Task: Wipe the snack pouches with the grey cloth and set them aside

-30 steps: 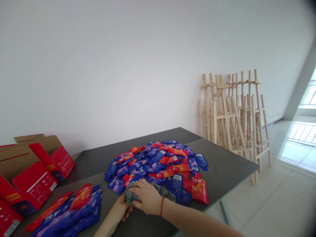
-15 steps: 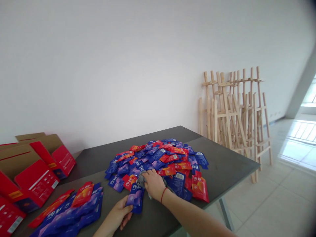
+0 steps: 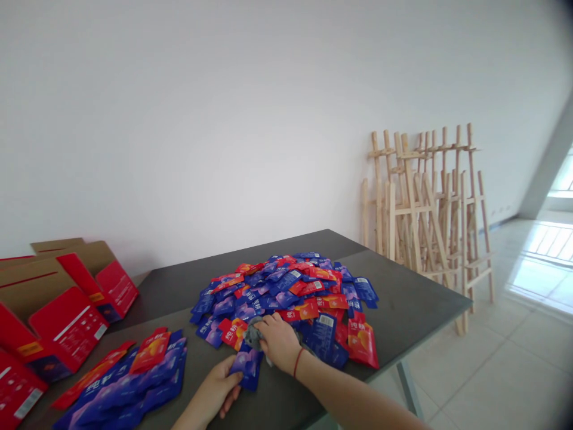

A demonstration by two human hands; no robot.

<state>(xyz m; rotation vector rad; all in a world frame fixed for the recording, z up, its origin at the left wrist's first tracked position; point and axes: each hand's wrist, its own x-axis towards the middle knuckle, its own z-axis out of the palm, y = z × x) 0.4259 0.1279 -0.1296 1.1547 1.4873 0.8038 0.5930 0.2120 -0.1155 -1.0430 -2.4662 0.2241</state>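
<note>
A blue pouch (image 3: 249,365) is pinched at its left edge by my left hand (image 3: 219,385), just above the table near its front. My right hand (image 3: 278,343) grips a crumpled grey cloth (image 3: 254,333), which covers the top part of that pouch. Beyond both hands lies a wide heap of blue and red pouches (image 3: 286,285). A smaller stack of blue and red pouches (image 3: 134,382) rests to the left of my left hand. A red string circles my right wrist.
Open red cardboard boxes (image 3: 67,322) stand on the left of the dark table (image 3: 188,283). Wooden easels (image 3: 416,209) lean by the wall at the right, beyond the table's edge.
My right hand and the cloth have moved slightly down over the top of the blue pouch, hiding its lettering. My left hand still holds the pouch in nearly the same place.
</note>
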